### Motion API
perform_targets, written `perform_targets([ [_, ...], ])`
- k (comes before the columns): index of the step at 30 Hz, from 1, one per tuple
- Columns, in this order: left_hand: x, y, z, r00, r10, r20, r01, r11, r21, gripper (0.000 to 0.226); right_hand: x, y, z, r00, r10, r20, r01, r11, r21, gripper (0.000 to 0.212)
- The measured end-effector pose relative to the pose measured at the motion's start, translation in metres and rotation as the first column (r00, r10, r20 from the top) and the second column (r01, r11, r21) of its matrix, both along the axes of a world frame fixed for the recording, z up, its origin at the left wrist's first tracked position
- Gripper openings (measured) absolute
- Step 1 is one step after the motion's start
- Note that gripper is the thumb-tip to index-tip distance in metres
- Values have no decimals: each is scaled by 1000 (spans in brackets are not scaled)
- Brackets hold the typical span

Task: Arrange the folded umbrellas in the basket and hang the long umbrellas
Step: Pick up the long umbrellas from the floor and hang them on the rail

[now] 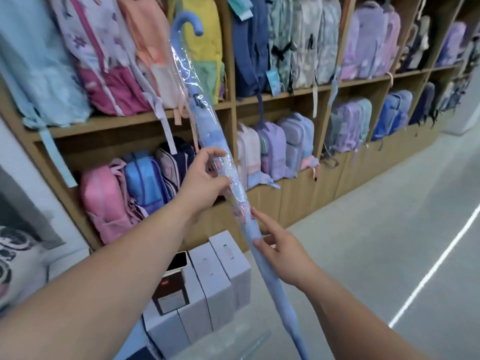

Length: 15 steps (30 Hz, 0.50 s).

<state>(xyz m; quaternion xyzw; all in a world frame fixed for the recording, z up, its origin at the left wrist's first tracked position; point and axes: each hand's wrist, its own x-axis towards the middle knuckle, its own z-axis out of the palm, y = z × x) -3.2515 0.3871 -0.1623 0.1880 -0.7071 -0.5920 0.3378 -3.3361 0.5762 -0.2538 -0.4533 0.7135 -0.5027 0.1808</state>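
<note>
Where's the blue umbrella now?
The blue umbrella slants through the centre of the head view, hook up before the backpack shelves; left hand grips its middle, right hand holds it lower.

Pale blue long umbrella (207, 131) in clear wrap; pastel backpacks (272, 149), grey boxes (220, 276).

A single wide-angle camera rides on the person's head, looking forward and down along both forearms. The left hand (201, 178) and right hand (279, 255) lie close, near mid-frame, and the long umbrella (207, 120) crosses the picture diagonally. The view faces nearby wooden shelving (117, 123), which recedes to the right, with grey floor (376, 216) filling the lower right.
</note>
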Motion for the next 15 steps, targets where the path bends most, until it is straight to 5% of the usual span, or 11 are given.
perform_targets([
  [7,30,-5,65,992,-21,-127,15,999,-45,53,18,0,37,992,113,-58,-115,993,-19,72],
  [15,91,-9,87,970,-28,-241,-15,984,-175,66,82,-44,65,989,-20,-148,-8,982,-188,72],
])
